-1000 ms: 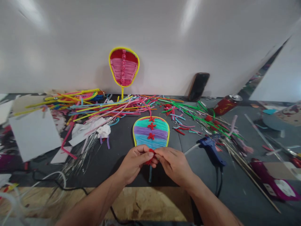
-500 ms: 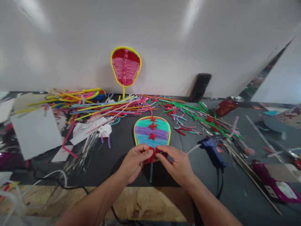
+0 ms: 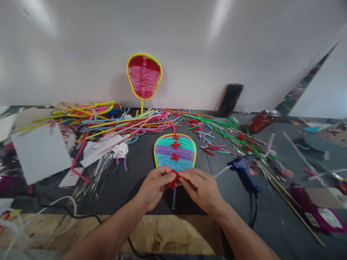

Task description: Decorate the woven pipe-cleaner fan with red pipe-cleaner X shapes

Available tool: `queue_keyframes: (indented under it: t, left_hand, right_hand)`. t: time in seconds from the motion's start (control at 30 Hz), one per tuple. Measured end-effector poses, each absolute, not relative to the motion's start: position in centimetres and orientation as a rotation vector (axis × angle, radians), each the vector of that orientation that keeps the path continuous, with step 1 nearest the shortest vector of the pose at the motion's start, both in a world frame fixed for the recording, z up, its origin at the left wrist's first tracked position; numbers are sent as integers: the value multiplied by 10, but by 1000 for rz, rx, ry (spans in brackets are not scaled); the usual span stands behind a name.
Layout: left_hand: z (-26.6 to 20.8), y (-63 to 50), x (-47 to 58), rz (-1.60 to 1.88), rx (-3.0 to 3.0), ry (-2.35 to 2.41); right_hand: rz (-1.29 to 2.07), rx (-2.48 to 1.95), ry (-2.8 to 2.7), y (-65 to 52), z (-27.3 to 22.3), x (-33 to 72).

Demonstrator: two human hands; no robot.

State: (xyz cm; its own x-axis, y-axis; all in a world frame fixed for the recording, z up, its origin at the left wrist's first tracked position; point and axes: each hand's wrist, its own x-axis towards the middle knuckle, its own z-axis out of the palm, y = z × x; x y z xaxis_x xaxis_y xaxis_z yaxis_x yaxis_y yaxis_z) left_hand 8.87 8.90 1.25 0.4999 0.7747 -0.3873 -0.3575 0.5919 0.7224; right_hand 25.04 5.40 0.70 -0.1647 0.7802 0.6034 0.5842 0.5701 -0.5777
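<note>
Between my two hands is a bent piece of red pipe cleaner (image 3: 173,180), held over the lower part of a fan (image 3: 175,151). My left hand (image 3: 155,186) pinches it between thumb and forefinger. The fingertips of my right hand (image 3: 202,187) are closed on its right side. The fan lies on the dark table, with a yellow rim, bands of green, purple and blue pipe cleaner, and several small red star shapes down its middle. Its blue handle (image 3: 174,200) points toward me, and my hands hide the fan's bottom edge.
A finished-looking pink and red fan (image 3: 144,77) stands against the white wall. Loose pipe cleaners (image 3: 130,122) heap along the back. To the right are a blue glue gun (image 3: 245,175), a phone (image 3: 230,100) and a red can (image 3: 262,121). White card (image 3: 40,153) lies left.
My right fingers have shifted slightly left and closed in on the red pipe cleaner. My left hand stays in almost the same place, and the fan has not visibly moved.
</note>
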Motion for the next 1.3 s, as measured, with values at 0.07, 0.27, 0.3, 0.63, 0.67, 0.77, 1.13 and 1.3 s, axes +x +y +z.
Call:
queue_keyframes:
  t: [0.07, 0.27, 0.3, 0.63, 0.67, 0.77, 1.13, 1.3]
  left_hand:
    - [13, 89, 89, 737, 621, 780]
    - [13, 90, 88, 734, 650, 803]
    - [12, 90, 88, 735, 660, 816]
    - [8, 90, 87, 732, 717, 795]
    - [8, 90, 87, 735, 714, 793]
    - [8, 90, 86, 730, 720, 787]
    - [5, 90, 84, 728, 893, 842]
    - [3, 91, 84, 726, 960, 861]
  right_hand:
    - [279, -1106, -1857, 54, 7, 251]
    - [337, -1115, -1876, 54, 7, 251]
    - [346, -1116, -1877, 53, 7, 251]
    - [392, -1157, -1824, 54, 5, 251]
    - [387, -1149, -1814, 54, 5, 251]
    - [401, -1093, -1807, 53, 5, 250]
    - [513, -1046, -1895, 55, 10, 252]
    - [494, -1042, -1897, 56, 6, 252]
